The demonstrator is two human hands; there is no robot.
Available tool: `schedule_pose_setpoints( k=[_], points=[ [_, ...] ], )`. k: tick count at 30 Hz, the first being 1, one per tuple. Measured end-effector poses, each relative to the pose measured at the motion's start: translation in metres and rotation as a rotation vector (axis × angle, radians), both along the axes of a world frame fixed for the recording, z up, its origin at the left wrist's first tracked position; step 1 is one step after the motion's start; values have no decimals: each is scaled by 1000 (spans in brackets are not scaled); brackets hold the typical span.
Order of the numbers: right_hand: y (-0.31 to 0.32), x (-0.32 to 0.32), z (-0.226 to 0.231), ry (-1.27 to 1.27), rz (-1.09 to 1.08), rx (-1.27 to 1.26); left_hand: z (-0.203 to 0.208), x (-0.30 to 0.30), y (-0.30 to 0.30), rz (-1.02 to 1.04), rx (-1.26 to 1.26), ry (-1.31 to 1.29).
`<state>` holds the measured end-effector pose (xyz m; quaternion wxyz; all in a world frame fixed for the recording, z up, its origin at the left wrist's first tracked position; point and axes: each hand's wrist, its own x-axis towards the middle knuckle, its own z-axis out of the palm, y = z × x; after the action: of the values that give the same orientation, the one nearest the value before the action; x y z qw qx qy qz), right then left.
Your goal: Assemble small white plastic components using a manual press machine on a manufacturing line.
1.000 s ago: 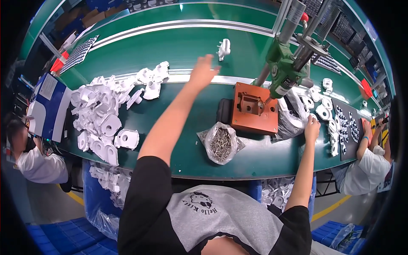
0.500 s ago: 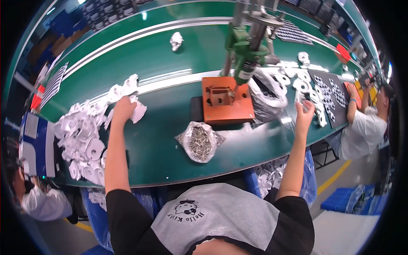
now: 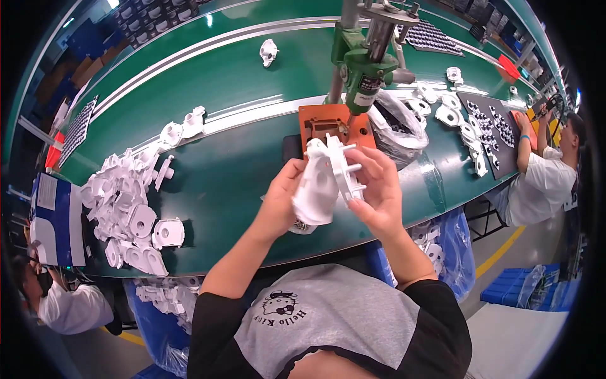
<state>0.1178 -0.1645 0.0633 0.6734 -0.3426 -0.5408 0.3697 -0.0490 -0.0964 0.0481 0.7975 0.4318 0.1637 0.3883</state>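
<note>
White moulding (image 3: 314, 189): found clasped between left hand (image 3: 278, 197) and right hand (image 3: 382, 191), with pegs (image 3: 355, 168) toward the right; could not tell whether of one piece or two. Located above bench (image 3: 218, 189), before orange base (image 3: 309, 117) of green press (image 3: 365, 68), partly hiding clear bag (image 3: 304, 229). Noted larger bag (image 3: 396, 149) just right of base, pile (image 3: 123, 189) of white parts at left, lone part (image 3: 268, 53) on belt (image 3: 221, 69) beyond. Saw co-worker (image 3: 546, 180) at far right.
</note>
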Motion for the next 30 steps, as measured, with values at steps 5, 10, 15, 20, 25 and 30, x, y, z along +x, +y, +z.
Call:
schedule_pose_setpoints(
  k=[5,10,15,20,25,30],
  points=[
    [-7,-16,-11,-30,14,-138,-5,9,-14,297,308,104],
    [-8,-23,-19,91,58,-193,-10,8,-11,388,476,193],
    [-5,-17,-30,131,185,-360,-19,8,-5,426,583,320],
    [1,-11,-34,235,241,-405,-19,14,-2,531,785,463],
    [5,-10,-42,1,95,-255,-26,28,-4,452,612,328],
    [13,-3,-35,-221,-116,-186,-17,37,-10,240,-54,-104]
  ],
)
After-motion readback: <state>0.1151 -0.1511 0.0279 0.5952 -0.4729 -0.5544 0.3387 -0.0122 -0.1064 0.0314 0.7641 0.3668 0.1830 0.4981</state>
